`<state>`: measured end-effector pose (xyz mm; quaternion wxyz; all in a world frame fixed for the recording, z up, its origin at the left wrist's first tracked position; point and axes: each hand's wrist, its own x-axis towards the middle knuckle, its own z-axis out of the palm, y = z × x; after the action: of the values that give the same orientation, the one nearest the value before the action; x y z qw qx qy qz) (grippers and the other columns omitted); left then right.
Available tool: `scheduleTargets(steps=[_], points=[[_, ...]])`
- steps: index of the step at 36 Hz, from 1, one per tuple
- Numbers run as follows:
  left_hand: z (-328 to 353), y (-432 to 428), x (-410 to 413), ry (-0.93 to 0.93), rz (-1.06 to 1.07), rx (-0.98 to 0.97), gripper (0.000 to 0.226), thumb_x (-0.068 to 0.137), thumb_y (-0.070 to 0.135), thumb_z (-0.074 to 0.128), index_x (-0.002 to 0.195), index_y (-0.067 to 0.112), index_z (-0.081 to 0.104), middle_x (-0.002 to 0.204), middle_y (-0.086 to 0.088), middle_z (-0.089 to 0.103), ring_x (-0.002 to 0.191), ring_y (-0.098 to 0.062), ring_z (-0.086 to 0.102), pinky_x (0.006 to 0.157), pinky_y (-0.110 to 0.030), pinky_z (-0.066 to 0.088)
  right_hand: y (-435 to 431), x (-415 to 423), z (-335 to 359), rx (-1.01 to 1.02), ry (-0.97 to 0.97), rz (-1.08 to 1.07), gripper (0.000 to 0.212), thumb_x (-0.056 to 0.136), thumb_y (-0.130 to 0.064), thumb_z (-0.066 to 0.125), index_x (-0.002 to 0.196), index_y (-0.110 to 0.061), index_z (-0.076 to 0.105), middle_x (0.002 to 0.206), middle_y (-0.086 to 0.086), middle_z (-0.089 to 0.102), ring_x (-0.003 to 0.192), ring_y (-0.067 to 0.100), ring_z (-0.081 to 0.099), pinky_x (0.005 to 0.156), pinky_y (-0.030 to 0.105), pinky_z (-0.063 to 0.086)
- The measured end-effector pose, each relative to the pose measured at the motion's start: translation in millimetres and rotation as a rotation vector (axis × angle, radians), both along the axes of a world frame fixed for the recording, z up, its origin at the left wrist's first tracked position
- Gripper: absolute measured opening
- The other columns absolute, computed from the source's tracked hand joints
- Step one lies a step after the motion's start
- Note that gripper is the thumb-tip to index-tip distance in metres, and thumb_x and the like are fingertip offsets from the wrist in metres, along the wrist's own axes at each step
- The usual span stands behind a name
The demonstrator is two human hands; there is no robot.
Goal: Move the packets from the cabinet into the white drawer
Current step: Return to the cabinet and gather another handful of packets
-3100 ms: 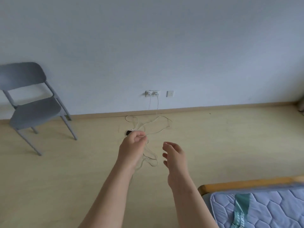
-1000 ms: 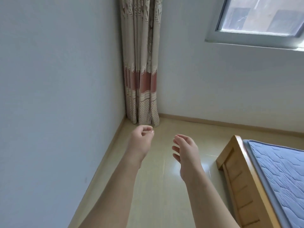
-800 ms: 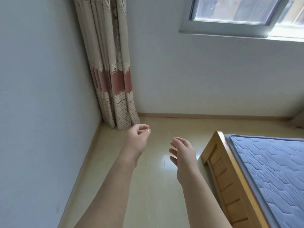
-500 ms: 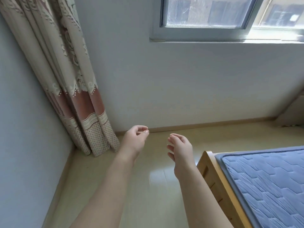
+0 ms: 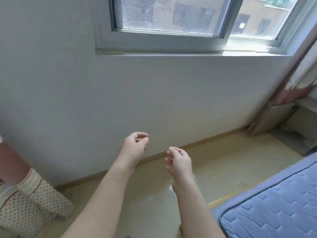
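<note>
No packet, cabinet or white drawer shows clearly in the head view. Both my bare forearms reach forward over the pale floor toward the wall under the window. My left hand is curled, thumb tip against the forefinger, with nothing in it. My right hand hangs a little lower and to the right, fingers loosely apart and holding nothing. The two hands are apart and touch nothing.
A patterned curtain hangs to the floor at the lower left. A blue quilted mattress with a wooden edge fills the lower right. Another curtain and a pale, blurred piece of furniture are at the far right.
The view has swung right, from the chair and cable, past the corner curtain, to the window wall. Both hands keep the same pose in front of me, holding nothing.
</note>
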<state>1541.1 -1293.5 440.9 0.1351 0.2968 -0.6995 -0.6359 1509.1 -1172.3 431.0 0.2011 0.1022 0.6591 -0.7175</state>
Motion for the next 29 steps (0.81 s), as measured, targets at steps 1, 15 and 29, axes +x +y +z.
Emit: scheduleTargets(steps=[1, 15, 29], points=[[2.4, -9.6, -23.4, 0.001, -0.016, -0.002, 0.01, 0.096, 0.017, 0.05, 0.096, 0.023, 0.059, 0.098, -0.001, 0.061, 0.087, -0.016, 0.057, 0.066, -0.024, 0.042, -7.7, -21.5, 2.6, 0.001, 0.002, -0.018, 0.012, 0.094, -0.017, 0.051, 0.085, -0.021, 0.056, 0.087, -0.003, 0.056, 0.077, 0.013, 0.053, 0.064, 0.024, 0.04], [-5.2, 19.0, -307.7, -0.082, -0.416, -0.015, 0.012, 0.095, 0.021, 0.051, 0.096, 0.029, 0.06, 0.103, 0.003, 0.063, 0.095, -0.015, 0.06, 0.073, -0.027, 0.044, 20.6, -270.7, -15.1, 0.003, -0.084, -0.409, 0.009, 0.092, -0.017, 0.052, 0.084, -0.019, 0.056, 0.086, -0.002, 0.055, 0.085, 0.018, 0.054, 0.07, 0.028, 0.041], [10.5, 141.0, -580.5, -0.009, -0.658, -0.028, 0.011, 0.094, 0.021, 0.052, 0.097, 0.028, 0.061, 0.1, 0.002, 0.064, 0.09, -0.011, 0.061, 0.079, -0.028, 0.046, 147.7, -517.2, 5.7, 0.016, -0.002, -0.623, 0.009, 0.092, -0.018, 0.052, 0.084, -0.02, 0.056, 0.09, -0.003, 0.057, 0.084, 0.016, 0.054, 0.069, 0.026, 0.042]])
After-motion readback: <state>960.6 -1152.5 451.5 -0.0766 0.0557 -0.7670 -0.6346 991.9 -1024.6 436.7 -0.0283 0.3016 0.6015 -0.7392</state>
